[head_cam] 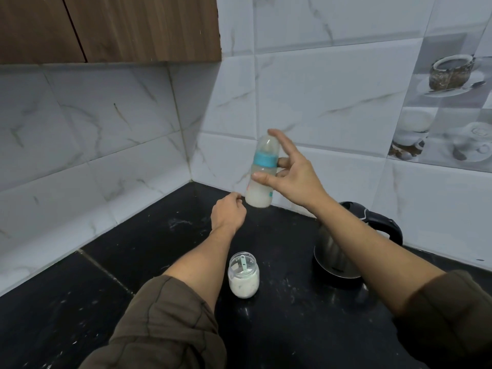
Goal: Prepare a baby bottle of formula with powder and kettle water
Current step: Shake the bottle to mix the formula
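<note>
My right hand (291,173) holds a baby bottle (262,177) upright in the air above the black counter, index finger on the clear cap, thumb across the body. The bottle has a blue collar and milky white liquid in its lower part. My left hand (228,213) hovers just below and left of the bottle's base, fingers loosely curled, holding nothing. A small glass jar of white powder (243,275) with a pale green scoop inside stands open on the counter near me. The steel kettle (338,258) with a black handle stands at the right, partly hidden by my right forearm.
The black stone counter (133,262) runs into a corner of white marble-look wall tiles. A wooden cabinet (119,25) hangs overhead at the upper left. Specks of spilled powder (178,223) lie on the counter near the corner.
</note>
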{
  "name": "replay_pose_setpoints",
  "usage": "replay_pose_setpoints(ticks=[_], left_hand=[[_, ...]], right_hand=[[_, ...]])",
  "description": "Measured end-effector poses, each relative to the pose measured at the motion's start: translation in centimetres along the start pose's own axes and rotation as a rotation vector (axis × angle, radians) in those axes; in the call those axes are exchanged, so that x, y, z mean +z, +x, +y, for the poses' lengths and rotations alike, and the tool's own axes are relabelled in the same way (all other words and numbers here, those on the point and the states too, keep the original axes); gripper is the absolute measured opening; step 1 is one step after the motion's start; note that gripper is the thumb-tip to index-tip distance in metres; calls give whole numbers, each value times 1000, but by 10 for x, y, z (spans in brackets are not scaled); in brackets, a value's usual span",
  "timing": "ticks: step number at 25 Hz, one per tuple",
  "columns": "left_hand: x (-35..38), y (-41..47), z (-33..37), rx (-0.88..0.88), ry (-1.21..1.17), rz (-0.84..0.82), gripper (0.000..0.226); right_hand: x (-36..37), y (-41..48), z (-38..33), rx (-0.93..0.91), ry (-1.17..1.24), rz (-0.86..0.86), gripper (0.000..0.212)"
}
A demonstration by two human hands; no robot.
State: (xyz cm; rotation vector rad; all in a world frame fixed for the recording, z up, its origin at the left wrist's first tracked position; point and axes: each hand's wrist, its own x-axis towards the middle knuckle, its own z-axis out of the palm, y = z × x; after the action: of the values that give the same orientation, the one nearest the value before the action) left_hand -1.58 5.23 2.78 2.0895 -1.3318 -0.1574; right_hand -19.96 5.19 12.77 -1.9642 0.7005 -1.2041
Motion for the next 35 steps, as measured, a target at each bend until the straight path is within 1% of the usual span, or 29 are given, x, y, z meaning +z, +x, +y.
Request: replay_pose_setpoints(ticks=[1, 2, 5, 8, 11, 14, 16, 20, 22, 24, 26, 27, 28, 31, 32, 35], left_hand=[[2, 2, -2, 6, 0, -1, 24], [2, 3, -3, 14, -2, -3, 24], [5, 2, -3, 16, -14, 2, 29], [7, 3, -4, 14, -20, 1, 30], [11, 6, -7, 10, -28, 4, 31], [13, 8, -8, 10, -27, 13, 30], [15, 10, -9, 12, -33, 14, 32], [17, 11, -9, 10, -33, 14, 33], [21, 10, -7, 18, -40, 10, 34], [25, 6, -1, 32, -35, 0, 35], [33, 3, 4, 69, -35, -23, 36], [37, 1, 6, 86, -29, -34, 36], [41, -3, 9, 95, -22, -43, 35], [51, -11, 5, 88, -15, -66, 37], [55, -15, 4, 91, -15, -76, 38], [66, -26, 6, 97, -15, -107, 39]], right_hand=[[-1, -1, 0, -5, -38, -64, 96], [-2, -4, 1, -14, -68, -86, 97], [-1, -6, 4, -10, -134, 25, 95], [-1, -6, 7, -22, -185, -13, 97], [-3, -4, 8, -29, -316, 76, 98], [-3, -6, 12, -34, -336, -21, 98], [-5, -6, 14, -34, -388, 9, 97], [-6, -7, 26, 13, -377, 82, 98], [-10, -6, 38, 49, -393, 149, 100], [-12, -9, 52, 104, -453, 156, 105], [-15, -16, 69, 205, -497, 154, 109], [-16, -21, 77, 269, -501, 153, 107], [-16, -28, 85, 324, -498, 149, 100], [-11, -57, 115, 460, -496, 87, 68], [-8, -67, 124, 501, -499, 58, 65], [0, -90, 144, 579, -511, -6, 67]])
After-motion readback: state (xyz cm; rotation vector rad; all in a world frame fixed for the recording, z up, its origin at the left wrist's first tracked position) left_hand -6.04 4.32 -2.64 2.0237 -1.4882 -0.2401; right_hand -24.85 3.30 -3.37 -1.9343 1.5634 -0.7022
